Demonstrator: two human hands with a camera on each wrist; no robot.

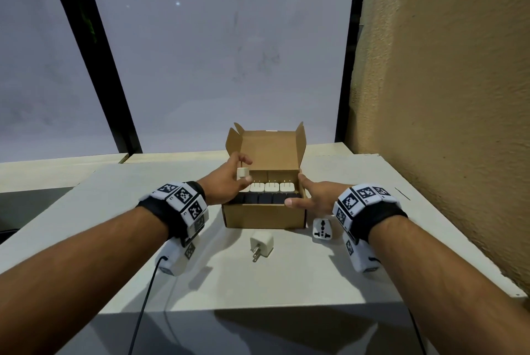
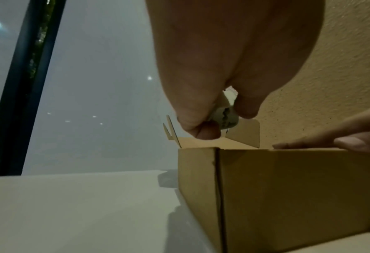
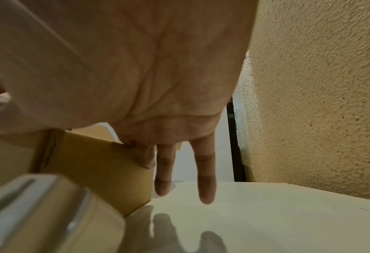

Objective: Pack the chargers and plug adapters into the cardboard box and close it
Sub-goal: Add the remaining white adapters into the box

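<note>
Your left hand [image 1: 226, 181] pinches a small white charger [image 1: 242, 173], grip curled; your right hand [image 1: 311, 197] lies flat, fingers straight, both forearms extended

box [image 1: 263, 215] mid-table [image 1: 372, 268] | chargers [image 1: 272, 187] inside | charger [image 1: 261, 243] before box | adapter [image 1: 322, 232] front-right

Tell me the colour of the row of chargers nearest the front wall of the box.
Black chargers, a row just behind the box front wall; best seen in the head view.

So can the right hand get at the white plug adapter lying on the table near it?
Probably yes: the plug adapter lies uncovered just below the right hand, which only rests on the cardboard box.
</note>
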